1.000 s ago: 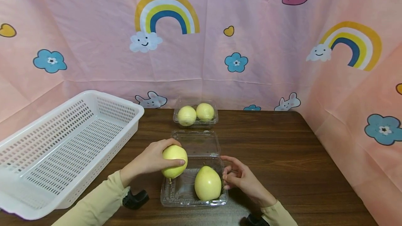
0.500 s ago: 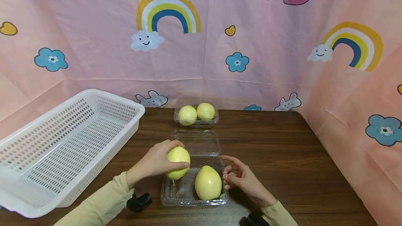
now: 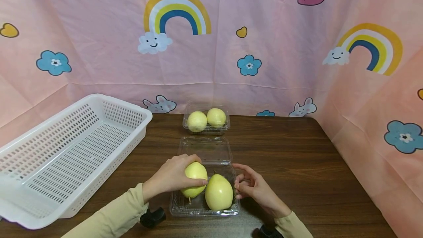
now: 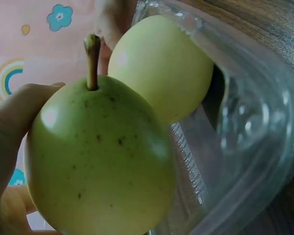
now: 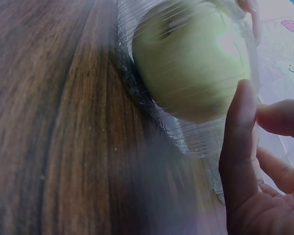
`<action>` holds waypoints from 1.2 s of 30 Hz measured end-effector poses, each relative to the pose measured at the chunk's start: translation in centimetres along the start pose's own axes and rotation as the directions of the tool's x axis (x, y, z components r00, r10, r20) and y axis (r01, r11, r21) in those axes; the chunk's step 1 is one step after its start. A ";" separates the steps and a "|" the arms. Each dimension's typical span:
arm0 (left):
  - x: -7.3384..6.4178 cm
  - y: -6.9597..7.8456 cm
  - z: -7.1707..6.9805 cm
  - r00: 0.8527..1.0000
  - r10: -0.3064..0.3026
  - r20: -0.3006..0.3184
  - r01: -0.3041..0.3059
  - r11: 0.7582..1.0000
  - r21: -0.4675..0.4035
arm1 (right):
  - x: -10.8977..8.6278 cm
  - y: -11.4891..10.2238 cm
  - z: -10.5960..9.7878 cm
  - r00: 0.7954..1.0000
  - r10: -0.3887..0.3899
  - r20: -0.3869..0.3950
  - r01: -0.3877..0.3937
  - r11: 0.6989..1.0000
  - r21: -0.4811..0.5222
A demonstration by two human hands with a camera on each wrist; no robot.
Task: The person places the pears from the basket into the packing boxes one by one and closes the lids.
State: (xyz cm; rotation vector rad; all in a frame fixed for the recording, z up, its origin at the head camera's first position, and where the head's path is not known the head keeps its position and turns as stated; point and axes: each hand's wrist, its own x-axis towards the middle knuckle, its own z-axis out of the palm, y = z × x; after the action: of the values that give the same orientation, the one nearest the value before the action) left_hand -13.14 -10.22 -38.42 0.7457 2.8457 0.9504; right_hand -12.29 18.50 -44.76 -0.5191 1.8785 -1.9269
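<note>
My left hand point(image 3: 173, 175) grips a yellow-green pear point(image 3: 195, 177) with its stem toward me. It holds this pear over the left half of a clear plastic clamshell container point(image 3: 176, 210), whose lid point(image 3: 206, 150) lies folded back. A second pear point(image 3: 219, 193) rests in the container's right half, stem toward the back. The left wrist view shows the held pear point(image 4: 103, 156) close up, dark-specked, in front of the other pear point(image 4: 161, 68). At the container's right side my right hand point(image 3: 256, 190) pinches the rim between thumb and fingers; the right wrist view shows these fingers point(image 5: 240, 137) against the clear wall.
On the left stands a large white perforated basket point(image 3: 138, 131). Toward the back, another clear container point(image 3: 211, 132) holds two pears point(image 3: 196, 122). Dark wooden tabletop point(image 3: 290, 157) extends to the right. A pink printed cloth point(image 3: 281, 47) hangs behind and along the sides.
My left hand has carried the pear rightward and slightly toward me, closer to the pear in the container. The right hand stays at the container's right rim.
</note>
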 end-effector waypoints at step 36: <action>-0.6 0.1 1.4 0.995 0.098 0.007 -0.096 0.954 0.283 | 0.1 0.0 0.1 1.000 -0.016 0.008 0.016 1.000 -0.014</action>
State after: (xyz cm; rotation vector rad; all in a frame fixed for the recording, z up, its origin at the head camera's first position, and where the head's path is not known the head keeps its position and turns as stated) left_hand -12.29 -9.63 -39.52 0.9153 3.0124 0.5581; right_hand -12.33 18.40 -44.78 -0.5470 1.8901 -1.9204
